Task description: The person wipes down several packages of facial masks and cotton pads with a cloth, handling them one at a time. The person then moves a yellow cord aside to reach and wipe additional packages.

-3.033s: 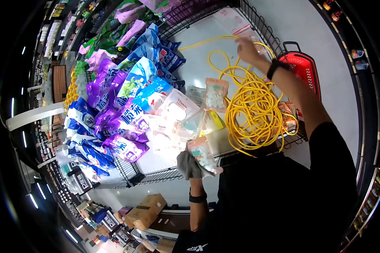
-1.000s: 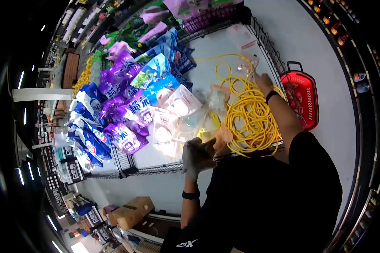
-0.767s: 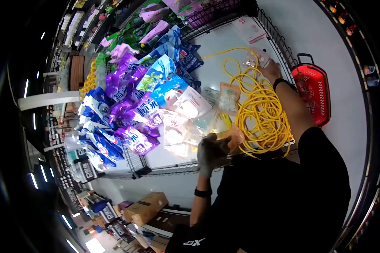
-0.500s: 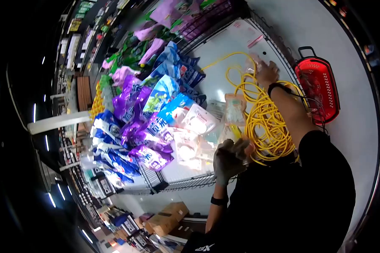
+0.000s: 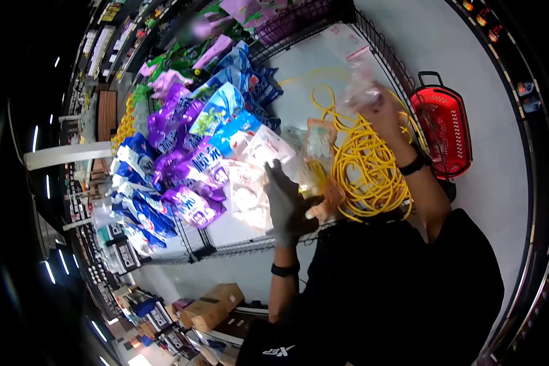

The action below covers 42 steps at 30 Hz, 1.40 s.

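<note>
My right hand (image 5: 381,116) is closed on a clear plastic bag (image 5: 361,91) with a pinkish strip at its top, held over the far part of the wire-edged display bin. Below that hand lies a tangled coil of yellow cord (image 5: 372,174). My left hand (image 5: 288,207), in a grey glove, has its fingers spread and holds nothing. It hovers near white packs (image 5: 247,188) and a small pack with yellow contents (image 5: 312,179). Between the left hand and the cord sits a clear pack with an orange-brown top (image 5: 320,139).
Purple bags (image 5: 192,207), blue-and-white bags (image 5: 143,161) and light-blue bags (image 5: 222,110) fill the bin's left side. A black wire rail (image 5: 384,49) edges it. Right of it, a red shopping basket (image 5: 448,131) stands on the floor. Cardboard boxes (image 5: 213,307) lie below.
My right hand now lifts the clear bag off the bin's surface. My left hand has moved left, away from the cord, and its fingers have spread. The view has shifted slightly.
</note>
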Each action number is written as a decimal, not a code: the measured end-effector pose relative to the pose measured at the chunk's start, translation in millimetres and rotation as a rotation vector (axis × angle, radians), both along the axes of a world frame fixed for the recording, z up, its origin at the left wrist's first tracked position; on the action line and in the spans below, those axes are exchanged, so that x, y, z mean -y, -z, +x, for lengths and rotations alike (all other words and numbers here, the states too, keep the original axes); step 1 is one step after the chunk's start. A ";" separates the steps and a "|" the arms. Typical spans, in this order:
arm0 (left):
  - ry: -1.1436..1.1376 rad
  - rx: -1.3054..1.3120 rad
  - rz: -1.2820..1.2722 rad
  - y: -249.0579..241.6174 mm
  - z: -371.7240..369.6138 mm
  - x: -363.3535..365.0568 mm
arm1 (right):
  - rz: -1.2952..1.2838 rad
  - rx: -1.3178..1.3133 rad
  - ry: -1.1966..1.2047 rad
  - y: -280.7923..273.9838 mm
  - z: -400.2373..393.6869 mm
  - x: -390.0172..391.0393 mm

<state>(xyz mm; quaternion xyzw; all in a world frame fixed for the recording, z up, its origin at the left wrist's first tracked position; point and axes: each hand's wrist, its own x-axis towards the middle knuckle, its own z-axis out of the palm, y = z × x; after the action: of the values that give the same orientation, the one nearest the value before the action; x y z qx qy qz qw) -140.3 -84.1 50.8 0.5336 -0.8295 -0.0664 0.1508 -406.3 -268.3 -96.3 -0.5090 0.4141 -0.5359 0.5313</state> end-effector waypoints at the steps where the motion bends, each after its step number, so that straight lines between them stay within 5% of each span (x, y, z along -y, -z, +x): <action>1: 0.023 -0.033 0.065 1.0 1.9 -9.9 | -0.051 -0.024 -0.312 -22.5 21.6 -30.7; 2: 0.044 -0.067 0.131 2.2 3.8 -20.0 | -0.106 -0.052 -0.624 -54.5 47.2 -70.0; 3: -0.020 -0.122 0.114 14.1 -4.4 -28.2 | -0.170 -0.439 -0.710 -83.0 55.4 -101.6; 4: -0.082 -0.180 0.096 22.1 -14.2 -35.0 | -0.321 -0.532 -0.643 -79.0 74.7 -129.2; 5: 0.148 0.166 0.095 20.8 -4.3 -37.4 | -0.379 -0.496 -0.645 -76.6 81.9 -145.9; 7: 0.071 0.149 0.332 26.4 6.8 -45.1 | -0.358 -0.651 -0.599 -98.2 77.7 -161.7; 9: 0.088 0.065 0.432 4.0 9.8 -52.4 | -0.299 -0.580 -0.557 -96.0 78.1 -173.1; 11: -0.210 -0.583 0.483 81.5 17.2 -76.9 | -0.228 -0.523 -0.601 -92.0 75.2 -181.0; 13: -0.059 0.000 0.160 60.7 11.8 -83.4 | -0.149 -0.478 -0.718 -87.8 71.9 -184.4; 16: -0.136 -0.340 -0.194 58.8 3.5 -89.5 | 0.102 -0.189 -0.784 -83.2 72.4 -187.0; 18: -0.223 -0.493 -0.112 61.6 8.3 -85.7 | 0.434 0.016 -0.831 -88.4 72.5 -188.6; 21: -0.210 -0.495 -0.102 70.2 9.9 -82.6 | 0.191 -0.168 -0.811 -99.1 72.5 -187.2; 24: -0.812 -0.634 0.740 -6.4 -31.0 -50.8 | -0.280 -0.563 -0.595 -94.5 77.1 -191.8; 25: -0.591 -0.862 0.564 -3.8 -34.2 -62.2 | -0.428 -0.705 -0.513 -89.5 79.4 -194.9; 27: -0.696 -0.737 0.474 -23.6 -41.3 -61.1 | -0.340 -0.629 -0.657 -108.9 77.9 -197.4; 30: -0.647 -0.968 0.363 14.0 -32.7 -66.3 | -0.276 -0.501 -0.663 -125.1 81.0 -188.1; 32: -0.697 -0.844 0.203 84.7 -13.3 -78.9 | -0.154 -0.448 -0.568 -125.6 78.9 -187.1; 33: -0.699 -1.415 0.270 96.1 -11.4 -76.7 | -0.010 -0.290 -0.505 -97.9 82.2 -187.5; 34: -0.695 -1.391 0.196 61.0 -13.6 -80.0 | 0.102 -0.189 -0.600 -109.4 84.4 -182.0; 36: -0.553 -0.321 0.066 106.0 4.2 -61.2 | 0.320 -0.428 -0.765 -121.5 82.4 -171.5; 37: -0.311 -0.135 0.038 115.1 9.2 -55.8 | 0.273 -0.479 -0.690 -94.9 83.6 -172.6; 39: -0.303 0.034 0.400 84.3 -9.5 -51.0 | 0.156 -0.355 -0.482 -45.5 88.3 -183.2; 40: -0.365 0.180 0.552 58.5 -23.5 -49.6 | -0.098 -0.480 -0.452 -41.9 86.4 -181.3; 41: -0.278 0.127 0.580 73.6 -24.0 -49.1 | -0.222 -0.504 -0.475 -53.7 88.0 -182.3; 42: -0.399 -0.063 0.577 119.3 -23.0 -57.8 | 0.036 -0.728 -0.622 -48.9 84.6 -175.7</action>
<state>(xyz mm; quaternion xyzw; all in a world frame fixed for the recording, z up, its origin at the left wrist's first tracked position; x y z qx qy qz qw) -163.2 -26.3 -68.5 0.7033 -0.6511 -0.2838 0.0296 -321.7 -92.6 -47.4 -0.7542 0.4106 -0.1310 0.4955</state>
